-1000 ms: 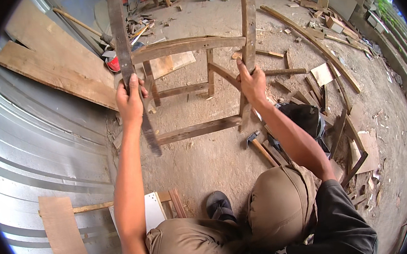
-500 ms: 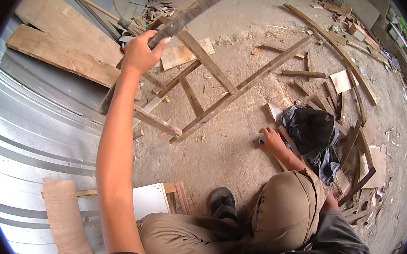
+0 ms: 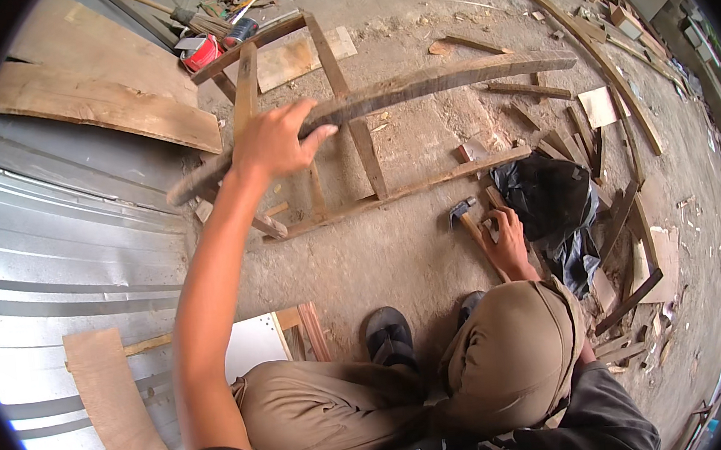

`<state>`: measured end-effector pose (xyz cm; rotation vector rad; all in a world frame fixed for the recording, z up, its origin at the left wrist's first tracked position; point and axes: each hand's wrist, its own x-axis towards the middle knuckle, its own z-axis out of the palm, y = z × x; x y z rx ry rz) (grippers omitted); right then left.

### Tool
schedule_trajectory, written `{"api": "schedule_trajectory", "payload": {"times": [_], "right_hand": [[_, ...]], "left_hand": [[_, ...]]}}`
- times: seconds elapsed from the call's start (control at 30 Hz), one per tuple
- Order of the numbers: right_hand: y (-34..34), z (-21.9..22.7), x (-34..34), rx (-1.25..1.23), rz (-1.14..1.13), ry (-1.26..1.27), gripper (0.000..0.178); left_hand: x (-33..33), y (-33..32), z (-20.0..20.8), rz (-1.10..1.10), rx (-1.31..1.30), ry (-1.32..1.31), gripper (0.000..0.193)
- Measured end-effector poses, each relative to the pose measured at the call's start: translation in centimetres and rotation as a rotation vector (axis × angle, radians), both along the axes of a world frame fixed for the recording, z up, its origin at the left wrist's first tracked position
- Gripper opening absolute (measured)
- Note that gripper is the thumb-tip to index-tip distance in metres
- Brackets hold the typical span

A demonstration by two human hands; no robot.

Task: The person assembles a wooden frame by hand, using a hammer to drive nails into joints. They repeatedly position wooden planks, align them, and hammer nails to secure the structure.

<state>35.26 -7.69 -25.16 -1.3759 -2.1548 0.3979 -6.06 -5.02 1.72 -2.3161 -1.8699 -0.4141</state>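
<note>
My left hand (image 3: 276, 142) is wrapped round a long, rough wooden rail (image 3: 451, 78), which belongs to or lies over an open wooden frame (image 3: 366, 160) with several crossbars. How the rail joins the frame is partly hidden by the hand. A claw hammer (image 3: 463, 209) lies on the floor to the right, its wooden handle pointing back toward my knee. Beside that handle is my right hand (image 3: 508, 242), fingers loosely bent and apart. It is close to the handle; whether it touches it, I cannot tell.
A black plastic bag (image 3: 547, 200) and several wood scraps lie right of the hammer. Wide planks (image 3: 102, 110) lean at the left beside a corrugated metal sheet (image 3: 72, 259). A red container (image 3: 201, 53) stands behind the frame. A long beam (image 3: 590, 59) crosses the far right floor.
The rail in my left hand has swung lower and nearer, and the frame has tilted with it. My right hand has moved off the hammer's head to beside its handle.
</note>
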Motion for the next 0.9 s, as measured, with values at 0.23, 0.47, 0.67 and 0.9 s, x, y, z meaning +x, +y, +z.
{"api": "schedule_trajectory", "payload": {"times": [0.23, 0.47, 0.67, 0.9], "right_hand": [[1.5, 0.5, 1.8, 0.087, -0.087, 0.065, 0.034], [3.6, 0.7, 1.5, 0.159, -0.249, 0.183, 0.025], [5.6, -0.8, 4.5, 0.173, -0.402, 0.255, 0.018], [10.1, -4.1, 11.0, 0.101, -0.433, 0.069, 0.018]], "left_hand": [[0.3, -4.2, -4.0, -0.115, 0.041, -0.088, 0.041], [4.0, -4.3, -3.0, -0.112, 0.236, -0.193, 0.047], [8.2, -5.3, -3.6, -0.294, 0.239, -0.122, 0.045], [8.3, -4.2, -4.7, -0.124, 0.167, -0.211, 0.049]]}}
